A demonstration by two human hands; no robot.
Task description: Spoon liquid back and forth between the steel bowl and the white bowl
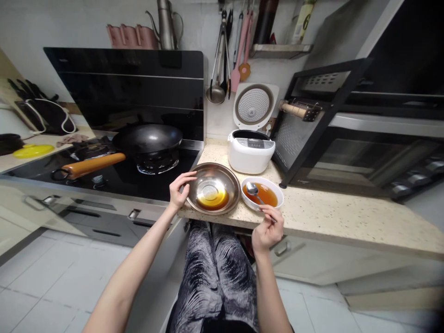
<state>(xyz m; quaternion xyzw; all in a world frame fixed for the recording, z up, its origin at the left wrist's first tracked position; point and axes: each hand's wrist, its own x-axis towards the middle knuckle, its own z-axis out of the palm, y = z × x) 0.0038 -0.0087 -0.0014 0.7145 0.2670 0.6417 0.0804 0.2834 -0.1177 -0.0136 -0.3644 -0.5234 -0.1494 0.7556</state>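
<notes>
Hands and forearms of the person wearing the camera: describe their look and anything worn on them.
The left hand and right hand are both bare, with no gloves. The forearms are uncovered too: no watch, bracelet or marking shows on them. Small details, such as a thin ring, are too fine to rule out.

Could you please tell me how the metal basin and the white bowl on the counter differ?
The metal basin is wider than the white bowl. The basin has a shiny metallic surface, while the bowl is plain white. The basin has no utensil in it, while a spoon, held by the right hand, reaches over the bowl's rim. Both stand open on the counter, holding liquid.
</notes>
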